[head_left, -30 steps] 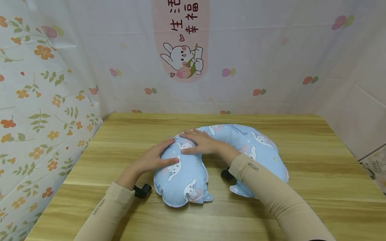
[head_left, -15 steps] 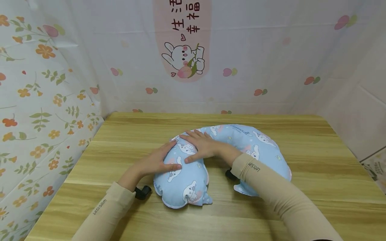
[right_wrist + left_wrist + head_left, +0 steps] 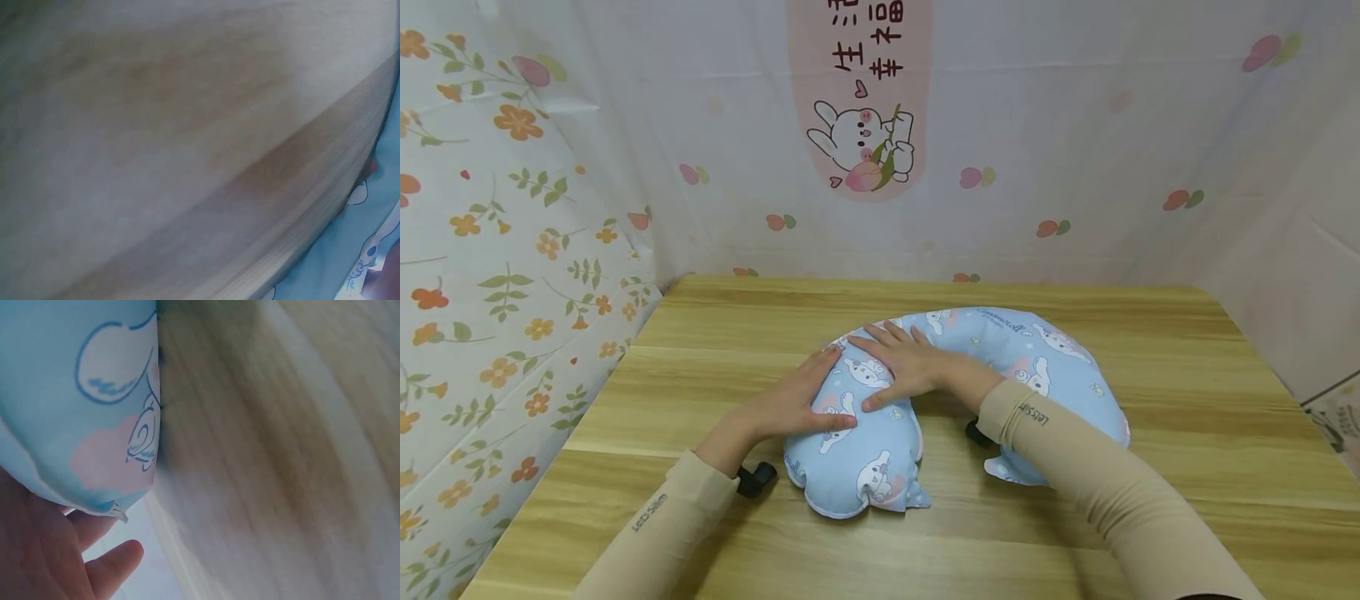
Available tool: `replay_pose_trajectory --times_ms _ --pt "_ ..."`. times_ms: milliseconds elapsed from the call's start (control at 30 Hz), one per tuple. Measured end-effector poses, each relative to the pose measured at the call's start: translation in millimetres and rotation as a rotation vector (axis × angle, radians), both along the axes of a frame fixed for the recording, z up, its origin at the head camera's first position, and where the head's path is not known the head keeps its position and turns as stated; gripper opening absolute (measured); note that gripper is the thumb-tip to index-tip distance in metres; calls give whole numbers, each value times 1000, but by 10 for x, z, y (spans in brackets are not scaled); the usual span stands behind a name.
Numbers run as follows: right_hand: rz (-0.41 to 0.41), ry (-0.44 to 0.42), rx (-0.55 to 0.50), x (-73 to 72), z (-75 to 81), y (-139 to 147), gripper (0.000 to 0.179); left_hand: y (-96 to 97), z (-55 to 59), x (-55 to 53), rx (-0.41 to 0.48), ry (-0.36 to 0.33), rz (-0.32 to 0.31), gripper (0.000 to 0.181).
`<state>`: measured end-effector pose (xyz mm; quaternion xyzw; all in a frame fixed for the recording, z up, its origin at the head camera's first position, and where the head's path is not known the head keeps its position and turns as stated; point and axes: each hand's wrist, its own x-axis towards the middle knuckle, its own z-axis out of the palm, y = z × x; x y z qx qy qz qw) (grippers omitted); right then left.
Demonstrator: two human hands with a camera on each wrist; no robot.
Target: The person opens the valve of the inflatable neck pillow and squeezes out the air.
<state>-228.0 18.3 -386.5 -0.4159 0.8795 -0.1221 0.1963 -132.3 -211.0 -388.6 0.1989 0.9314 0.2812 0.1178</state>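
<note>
Probably light and squashy, the blue curved pillow [image 3: 865,462] lies on the bench [image 3: 1202,392]; left hand [image 3: 782,407] and right hand [image 3: 913,367] rest on one end, ungripping; its plump sides seem best to grasp.

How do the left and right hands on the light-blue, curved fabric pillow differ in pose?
The left hand lies along the outer edge of the pillow, while the right hand comes over from the inner side. The left hand's fingers point right and away; the right hand's spread fingers point mostly left. Both touch the same half.
</note>
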Motion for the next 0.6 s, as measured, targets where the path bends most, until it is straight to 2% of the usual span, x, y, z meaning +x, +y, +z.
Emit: replay_pose_trajectory --times_ms 600 --pt "-16 -25 34 -4 -37 -21 106 -35 -70 -29 -38 -34 6 110"
